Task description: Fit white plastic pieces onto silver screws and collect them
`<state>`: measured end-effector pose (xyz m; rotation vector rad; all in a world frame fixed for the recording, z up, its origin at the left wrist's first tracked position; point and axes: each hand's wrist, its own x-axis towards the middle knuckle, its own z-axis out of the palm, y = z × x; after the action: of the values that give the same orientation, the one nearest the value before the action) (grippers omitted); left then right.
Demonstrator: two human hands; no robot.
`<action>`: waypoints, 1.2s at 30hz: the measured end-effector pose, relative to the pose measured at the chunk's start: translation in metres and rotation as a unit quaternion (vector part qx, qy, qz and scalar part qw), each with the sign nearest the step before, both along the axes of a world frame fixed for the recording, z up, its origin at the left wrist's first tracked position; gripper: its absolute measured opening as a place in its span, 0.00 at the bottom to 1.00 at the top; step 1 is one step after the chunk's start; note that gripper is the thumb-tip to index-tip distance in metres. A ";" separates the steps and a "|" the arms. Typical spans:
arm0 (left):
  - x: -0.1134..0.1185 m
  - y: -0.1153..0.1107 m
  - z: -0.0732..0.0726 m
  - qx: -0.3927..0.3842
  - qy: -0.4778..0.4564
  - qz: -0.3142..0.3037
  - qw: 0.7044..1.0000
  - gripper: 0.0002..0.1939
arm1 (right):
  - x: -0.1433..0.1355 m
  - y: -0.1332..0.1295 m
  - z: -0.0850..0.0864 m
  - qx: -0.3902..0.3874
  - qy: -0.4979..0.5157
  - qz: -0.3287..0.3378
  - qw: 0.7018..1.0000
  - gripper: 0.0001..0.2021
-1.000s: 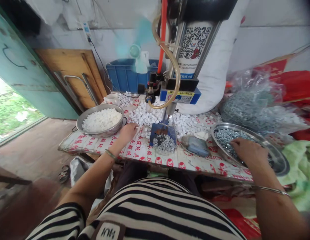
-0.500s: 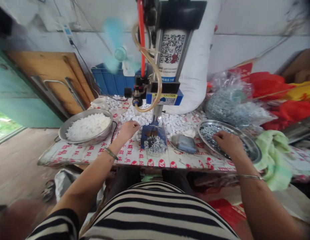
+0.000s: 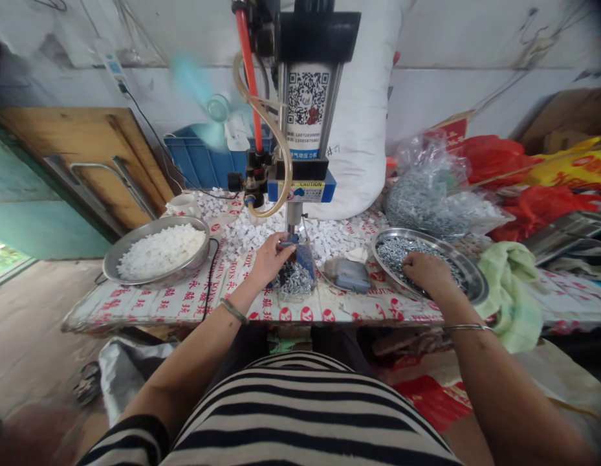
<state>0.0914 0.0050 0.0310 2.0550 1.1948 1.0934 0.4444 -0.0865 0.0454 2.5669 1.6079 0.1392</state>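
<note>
My left hand (image 3: 270,262) is at the base of an upright pneumatic press (image 3: 305,189), thumb and fingers drawn together just below the ram. Whatever they pinch is too small or hidden to name. A heap of small shiny metal pieces (image 3: 295,279) lies in front of the press, by my left fingertips. Over to the right, my right hand (image 3: 429,273) dips into an oval steel tray (image 3: 479,299) of small metal pins (image 3: 400,251). Its fingers are closed among the pins, and their tips are hidden.
A steel bowl (image 3: 106,270) of white pieces stands at left. Small white plastic parts (image 3: 232,230) are strewn behind the press. Between press and tray sits a grey-blue box-shaped object (image 3: 352,276). A green cloth (image 3: 511,291) and a clear bag of metal parts (image 3: 416,204) flank the tray.
My left hand has moved right, from beside the white parts to under the press ram. My right hand stays in the tray. The whole view has shifted slightly.
</note>
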 end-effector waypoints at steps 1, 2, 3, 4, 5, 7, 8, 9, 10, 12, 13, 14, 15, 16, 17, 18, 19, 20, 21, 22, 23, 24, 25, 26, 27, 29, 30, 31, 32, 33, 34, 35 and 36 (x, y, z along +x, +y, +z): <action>-0.005 -0.003 0.003 0.000 0.031 0.007 0.999 0.15 | -0.002 0.000 0.002 -0.009 0.001 -0.001 1.000 0.13; -0.009 -0.005 0.005 -0.007 0.073 0.006 0.997 0.14 | -0.005 0.000 0.004 -0.017 0.002 -0.001 1.000 0.14; -0.014 -0.008 0.007 -0.022 0.124 -0.004 0.992 0.12 | -0.007 0.001 0.006 -0.023 0.004 -0.002 1.000 0.15; -0.018 -0.010 0.009 -0.038 0.174 -0.017 0.984 0.10 | -0.009 0.003 0.007 -0.028 0.006 -0.005 1.000 0.15; -0.021 -0.012 0.010 -0.050 0.214 -0.030 0.975 0.09 | -0.011 0.004 0.009 -0.031 0.006 -0.009 0.999 0.15; -0.025 -0.015 0.010 -0.057 0.241 -0.036 0.968 0.07 | -0.013 0.008 0.014 -0.032 0.005 -0.020 0.999 0.16; -0.026 -0.016 0.010 -0.056 0.227 -0.031 0.972 0.07 | -0.014 0.009 0.017 -0.031 0.005 -0.024 0.999 0.16; -0.026 -0.016 0.009 -0.055 0.197 -0.024 0.979 0.08 | -0.016 0.009 0.021 -0.030 0.003 -0.024 0.999 0.17; -0.027 -0.017 0.008 -0.059 0.157 -0.019 0.986 0.08 | -0.018 0.009 0.025 -0.023 0.003 -0.019 1.000 0.18; -0.026 -0.018 0.006 -0.086 0.057 -0.015 0.995 0.09 | -0.028 0.009 0.034 0.027 0.016 0.006 0.999 0.19; -0.025 -0.020 0.006 -0.108 -0.001 -0.017 0.994 0.10 | -0.036 0.008 0.038 0.073 0.034 0.024 0.996 0.19; -0.023 -0.023 0.006 -0.135 -0.060 -0.023 0.989 0.11 | -0.047 0.007 0.041 0.126 0.065 0.046 0.989 0.18; -0.021 -0.026 0.007 -0.165 -0.117 -0.032 0.979 0.12 | -0.061 0.007 0.041 0.184 0.110 0.072 0.974 0.17; -0.018 -0.030 0.007 -0.195 -0.170 -0.044 0.965 0.12 | -0.078 0.007 0.041 0.235 0.169 0.101 0.952 0.15; -0.015 -0.035 0.008 -0.222 -0.216 -0.056 0.949 0.13 | -0.097 0.007 0.039 0.271 0.240 0.133 0.923 0.14; -0.012 -0.040 0.009 -0.244 -0.255 -0.070 0.933 0.13 | -0.117 0.008 0.036 0.297 0.316 0.168 0.885 0.11; -0.010 -0.045 0.010 -0.263 -0.286 -0.083 0.918 0.13 | -0.137 0.009 0.032 0.312 0.386 0.200 0.845 0.10; -0.007 -0.049 0.011 -0.282 -0.311 -0.093 0.903 0.13 | -0.157 0.009 0.028 0.319 0.447 0.216 0.807 0.09; -0.005 -0.054 0.012 -0.302 -0.333 -0.099 0.888 0.13 | -0.175 0.010 0.024 0.326 0.501 0.221 0.770 0.09; -0.004 -0.058 0.014 -0.321 -0.351 -0.101 0.874 0.14 | -0.190 0.010 0.021 0.330 0.549 0.219 0.737 0.09; -0.003 -0.061 0.015 -0.337 -0.366 -0.101 0.861 0.16 | -0.203 0.009 0.018 0.334 0.585 0.215 0.707 0.10; -0.003 -0.064 0.017 -0.349 -0.379 -0.101 0.851 0.18 | -0.213 0.009 0.016 0.338 0.614 0.211 0.681 0.10; -0.003 -0.067 0.018 -0.355 -0.390 -0.103 0.843 0.20 | -0.221 0.008 0.014 0.342 0.635 0.208 0.661 0.10; -0.003 -0.069 0.019 -0.357 -0.399 -0.106 0.838 0.23 | -0.226 0.007 0.012 0.343 0.648 0.206 0.649 0.10; -0.003 -0.071 0.020 -0.355 -0.405 -0.107 0.836 0.25 | -0.229 0.005 0.010 0.343 0.655 0.204 0.642 0.10; -0.003 -0.074 0.021 -0.350 -0.412 -0.101 0.836 0.29 | -0.232 0.003 0.008 0.336 0.657 0.198 0.645 0.10; -0.003 -0.075 0.020 -0.346 -0.412 -0.094 0.838 0.30 | -0.233 0.002 0.008 0.335 0.652 0.196 0.651 0.10; -0.003 -0.075 0.020 -0.342 -0.409 -0.087 0.841 0.30 | -0.233 0.000 0.007 0.339 0.644 0.194 0.658 0.10; -0.003 -0.075 0.019 -0.335 -0.405 -0.080 0.847 0.30 | -0.233 -0.001 0.007 0.345 0.634 0.192 0.665 0.10; -0.003 -0.075 0.018 -0.326 -0.399 -0.074 0.854 0.30 | -0.233 -0.002 0.007 0.354 0.623 0.188 0.672 0.10; -0.003 -0.075 0.018 -0.313 -0.392 -0.070 0.862 0.30 | -0.233 -0.003 0.008 0.362 0.611 0.185 0.679 0.10; -0.003 -0.074 0.017 -0.298 -0.385 -0.067 0.871 0.29 | -0.233 -0.003 0.008 0.366 0.601 0.185 0.686 0.09; -0.002 -0.073 0.016 -0.283 -0.378 -0.066 0.879 0.29 | -0.234 -0.004 0.008 0.367 0.592 0.189 0.692 0.09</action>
<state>0.0889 -0.0683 0.0471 1.0732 0.8074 1.1421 0.2107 -0.0909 0.0535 2.9213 2.9749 -1.4500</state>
